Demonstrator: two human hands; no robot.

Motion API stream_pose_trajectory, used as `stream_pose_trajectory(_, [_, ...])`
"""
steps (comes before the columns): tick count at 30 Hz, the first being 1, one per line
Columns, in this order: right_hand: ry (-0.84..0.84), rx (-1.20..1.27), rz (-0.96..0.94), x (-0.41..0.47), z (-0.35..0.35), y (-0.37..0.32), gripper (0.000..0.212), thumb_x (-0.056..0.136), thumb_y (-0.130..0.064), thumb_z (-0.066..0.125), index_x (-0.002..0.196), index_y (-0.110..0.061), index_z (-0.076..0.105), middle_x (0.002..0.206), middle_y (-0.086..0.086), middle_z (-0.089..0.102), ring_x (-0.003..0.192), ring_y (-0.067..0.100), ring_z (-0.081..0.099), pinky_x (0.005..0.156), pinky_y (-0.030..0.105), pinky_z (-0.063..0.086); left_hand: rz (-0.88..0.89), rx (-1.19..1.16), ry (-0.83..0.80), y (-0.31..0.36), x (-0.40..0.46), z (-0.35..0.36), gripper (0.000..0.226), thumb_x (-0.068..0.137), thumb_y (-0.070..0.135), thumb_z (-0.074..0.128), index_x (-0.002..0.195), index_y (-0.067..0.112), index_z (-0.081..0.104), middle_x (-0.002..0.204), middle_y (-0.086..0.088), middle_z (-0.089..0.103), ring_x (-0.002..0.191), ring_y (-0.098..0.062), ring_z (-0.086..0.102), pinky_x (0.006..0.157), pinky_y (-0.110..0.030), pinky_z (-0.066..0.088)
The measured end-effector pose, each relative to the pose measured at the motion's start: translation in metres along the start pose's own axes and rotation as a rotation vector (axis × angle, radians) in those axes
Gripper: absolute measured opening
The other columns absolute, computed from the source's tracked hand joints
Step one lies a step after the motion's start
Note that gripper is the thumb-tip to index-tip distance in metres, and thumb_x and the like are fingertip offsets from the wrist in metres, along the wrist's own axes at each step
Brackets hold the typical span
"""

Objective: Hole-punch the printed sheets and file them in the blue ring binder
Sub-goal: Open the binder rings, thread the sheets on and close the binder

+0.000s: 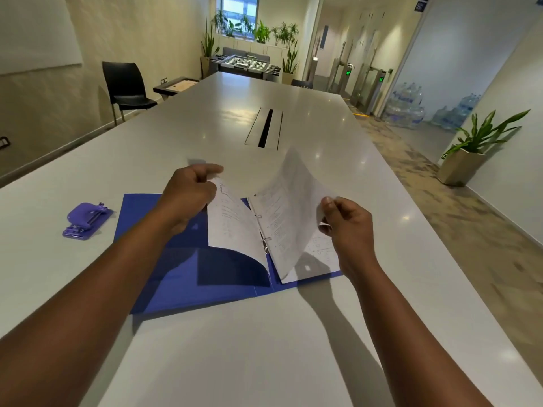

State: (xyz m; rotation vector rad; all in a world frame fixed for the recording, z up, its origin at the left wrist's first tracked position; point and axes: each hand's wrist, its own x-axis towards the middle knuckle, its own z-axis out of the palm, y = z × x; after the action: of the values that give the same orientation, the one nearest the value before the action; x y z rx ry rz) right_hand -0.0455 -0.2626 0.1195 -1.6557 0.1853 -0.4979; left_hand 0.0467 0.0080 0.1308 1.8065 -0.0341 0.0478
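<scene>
Stretching away from the viewer, a long white table [188, 136] fills most of the view, with a dark cable slot [265, 128] set into its middle farther off. A blue ring binder [182, 277] lies open flat on the near part of the table, its metal rings [266, 230] standing up along the spine. Two bare forearms reach in from the bottom corners toward it. A printed sheet [235, 227] sits on the rings and curves up and over toward the binder's left cover, and the left hand [188, 195] pinches its upper far corner between thumb and curled fingers. A second printed sheet [291, 201] rises in a bow from the right side of the rings, and the right hand [346, 221] grips its outer right edge between thumb and bent fingers. More pages [317, 248] lie flat under it on the binder's right half. A purple hole punch [86, 220] rests on the table just to the left of the binder, apart from it and untouched. Beyond the table's left edge stands a black chair [126, 86]. A potted plant [470, 151] stands on the floor to the right, and stacked water bottles [407, 104] sit beside a glass wall behind it.
</scene>
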Motion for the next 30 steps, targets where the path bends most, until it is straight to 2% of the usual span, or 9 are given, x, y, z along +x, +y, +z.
stream_pose_trajectory(3, [-0.153, 0.002, -0.059, -0.013, 0.020, -0.014, 0.021, 0.101, -0.019, 0.064, 0.083, -0.023, 0.075, 0.077, -0.010, 0.071, 0.076, 0.010, 0.064, 0.069, 0.028, 0.055, -0.053, 0.024, -0.061, 0.006, -0.004, 0.006, 0.034, 0.095, -0.001, 0.051, 0.113, 0.016, 0.074, 0.102, -0.003, 0.071, 0.076, -0.014, 0.063, 0.058, -0.022, 0.049])
stream_pose_trajectory(5, [-0.283, -0.063, -0.109, -0.023, 0.033, -0.018, 0.017, 0.101, -0.018, 0.064, 0.092, -0.021, 0.079, 0.084, -0.015, 0.075, 0.080, 0.004, 0.068, 0.073, 0.024, 0.055, -0.093, 0.007, -0.070, 0.009, -0.006, 0.009, 0.020, 0.100, 0.023, 0.058, 0.104, 0.014, 0.076, 0.102, -0.007, 0.073, 0.080, -0.018, 0.066, 0.062, -0.027, 0.049])
stream_pose_trajectory(7, [-0.428, -0.192, -0.156, -0.031, 0.041, -0.017, 0.018, 0.100, -0.022, 0.065, 0.108, -0.017, 0.080, 0.103, -0.011, 0.078, 0.096, 0.005, 0.071, 0.082, 0.024, 0.056, -0.136, -0.014, -0.064, 0.009, -0.006, 0.009, 0.050, 0.093, 0.059, 0.062, 0.096, 0.012, 0.077, 0.100, -0.009, 0.075, 0.083, -0.023, 0.067, 0.069, -0.034, 0.049])
stream_pose_trajectory(9, [-0.577, -0.263, -0.135, -0.036, 0.045, -0.015, 0.022, 0.099, -0.028, 0.066, 0.117, -0.022, 0.078, 0.117, -0.009, 0.076, 0.108, 0.007, 0.069, 0.088, 0.024, 0.057, -0.150, -0.021, -0.029, 0.011, -0.006, 0.009, 0.069, 0.083, 0.072, 0.066, 0.095, 0.005, 0.075, 0.093, -0.010, 0.074, 0.080, -0.026, 0.064, 0.072, -0.037, 0.048])
stream_pose_trajectory(12, [-0.580, -0.107, 0.060, -0.036, 0.042, -0.003, 0.021, 0.099, -0.028, 0.066, 0.113, -0.018, 0.078, 0.113, -0.007, 0.078, 0.104, 0.006, 0.071, 0.090, 0.023, 0.056, -0.153, 0.019, 0.016, 0.008, -0.006, 0.010, 0.037, 0.091, 0.039, 0.072, 0.079, 0.005, 0.062, 0.074, -0.010, 0.060, 0.068, -0.024, 0.055, 0.061, -0.032, 0.040])
stream_pose_trajectory(15, [-0.268, -0.248, 0.149, -0.019, 0.027, 0.025, 0.020, 0.099, -0.028, 0.067, 0.114, -0.018, 0.077, 0.112, -0.008, 0.077, 0.103, 0.008, 0.071, 0.090, 0.028, 0.055, -0.165, 0.074, 0.043, 0.004, -0.006, 0.010, 0.024, 0.093, 0.015, 0.061, 0.072, 0.007, 0.053, 0.070, -0.007, 0.059, 0.060, -0.021, 0.055, 0.056, -0.028, 0.036])
stream_pose_trajectory(18, [-0.062, -0.608, 0.274, -0.002, -0.004, 0.055, 0.041, 0.095, -0.031, 0.068, 0.129, -0.009, 0.065, 0.130, 0.002, 0.068, 0.118, 0.023, 0.063, 0.094, 0.035, 0.049, -0.182, 0.025, 0.078, 0.001, -0.006, 0.009, 0.022, 0.091, 0.013, 0.061, 0.072, 0.012, 0.050, 0.069, -0.005, 0.051, 0.061, -0.019, 0.049, 0.058, -0.028, 0.035])
stream_pose_trajectory(22, [-0.051, -1.009, 0.409, 0.014, -0.045, 0.088, 0.056, 0.078, -0.054, 0.075, 0.116, -0.018, 0.054, 0.123, 0.007, 0.059, 0.116, 0.032, 0.056, 0.091, 0.043, 0.053, -0.185, -0.031, 0.072, -0.001, -0.009, 0.006, 0.022, 0.093, 0.016, 0.064, 0.073, 0.012, 0.054, 0.072, -0.004, 0.061, 0.067, -0.022, 0.062, 0.066, -0.032, 0.046])
stream_pose_trajectory(30, [-0.080, -1.119, 0.461, 0.021, -0.062, 0.103, 0.069, 0.067, -0.066, 0.081, 0.108, -0.022, 0.048, 0.111, 0.004, 0.056, 0.108, 0.028, 0.057, 0.093, 0.045, 0.054, -0.165, 0.001, 0.092, 0.003, -0.011, 0.006, 0.024, 0.089, 0.015, 0.061, 0.069, 0.014, 0.047, 0.072, -0.007, 0.057, 0.066, -0.024, 0.059, 0.061, -0.032, 0.040])
